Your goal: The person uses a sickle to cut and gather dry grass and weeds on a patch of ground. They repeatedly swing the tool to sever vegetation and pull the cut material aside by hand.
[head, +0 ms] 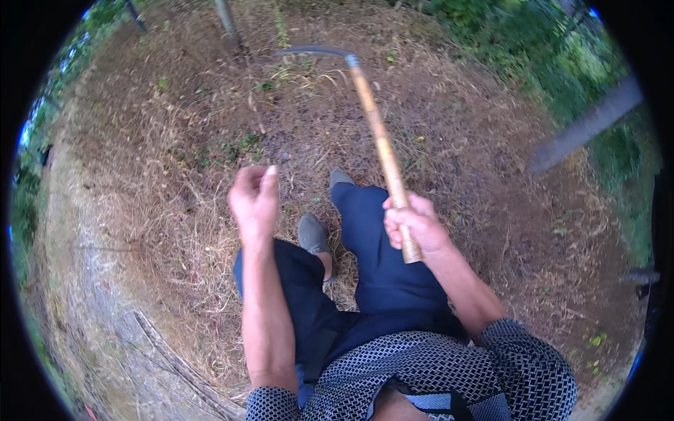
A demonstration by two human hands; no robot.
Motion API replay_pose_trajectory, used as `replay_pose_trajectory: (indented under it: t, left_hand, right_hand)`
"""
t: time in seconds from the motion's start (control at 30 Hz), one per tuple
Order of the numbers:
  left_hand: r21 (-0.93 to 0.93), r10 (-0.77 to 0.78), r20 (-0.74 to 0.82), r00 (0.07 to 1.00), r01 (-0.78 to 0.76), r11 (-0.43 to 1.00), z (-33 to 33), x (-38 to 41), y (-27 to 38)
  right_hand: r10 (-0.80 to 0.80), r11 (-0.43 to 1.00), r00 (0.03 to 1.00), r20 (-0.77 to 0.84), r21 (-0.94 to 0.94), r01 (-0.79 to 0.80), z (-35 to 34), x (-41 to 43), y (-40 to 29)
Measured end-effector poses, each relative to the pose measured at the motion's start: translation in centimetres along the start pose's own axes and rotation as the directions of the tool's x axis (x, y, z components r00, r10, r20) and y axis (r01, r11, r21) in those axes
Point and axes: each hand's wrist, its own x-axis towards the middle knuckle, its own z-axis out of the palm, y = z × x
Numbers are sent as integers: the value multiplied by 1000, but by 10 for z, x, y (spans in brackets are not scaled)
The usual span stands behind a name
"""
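Observation:
My right hand is wrapped around the lower end of a sickle's wooden handle. The handle slants up and away in front of me, and a short butt end sticks out below my fist. At its far end a metal collar joins a thin curved sickle blade, which points left above the dry grass and is slightly blurred. To the left, my left hand hangs over the ground with loosely curled fingers and a gap beside the thumb. I see nothing in it.
Dry, flattened grass covers the ground around my grey shoes. A slim trunk rises at the far left, and a thicker trunk stands at right. Green bushes border the far right. A pale dirt path runs along the left.

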Motion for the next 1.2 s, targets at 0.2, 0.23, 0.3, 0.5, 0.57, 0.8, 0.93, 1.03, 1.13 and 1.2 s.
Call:
replay_pose_trajectory:
  t: [0.2, 0.23, 0.3, 0.5, 0.57, 0.8, 0.93, 1.03, 1.13, 1.2]
  left_hand:
    - [210, -91, 115, 989, 66, 975, 64, 21, 1]
    - [110, -63, 181, 982, 43, 993, 69, 25, -2]
    - [210, -66, 250, 966, 12, 978, 65, 31, 11]
    - [269, -96, 221, 971, 34, 963, 49, 44, 5]
    - [288, -61, 253, 966, -15, 958, 51, 44, 5]
    - [245, -9, 401, 916, -98, 965, 91, 51, 16]
    - [316, -62, 470, 881, -102, 943, 117, 57, 9]
    - [329, 25, 456, 890, -194, 924, 136, 66, 0]
    - [327, 19, 517, 856, -218, 920, 163, 79, -6]
    - [371, -14, 559, 829, -235, 899, 178, 89, -4]
  right_hand:
    - [75, 996, 980, -183, -25, -81, -39, 64, -34]
    - [140, 990, 963, -230, 13, -141, -41, 66, -36]
    - [157, 984, 952, -262, -39, -173, -57, 58, -38]
    - [-66, 847, 935, -350, -515, -133, -47, 52, -17]
    - [-70, 807, 942, -330, -573, -141, -56, 75, -7]
    - [200, 709, 926, -321, -605, -363, -132, 196, 28]
    - [268, 734, 917, -296, -554, -393, -166, 225, 50]
    - [281, 801, 923, -264, -466, -377, -160, 238, 45]
    - [288, 725, 928, -236, -580, -372, -184, 254, 46]
    - [308, 739, 928, -207, -562, -371, -219, 266, 61]
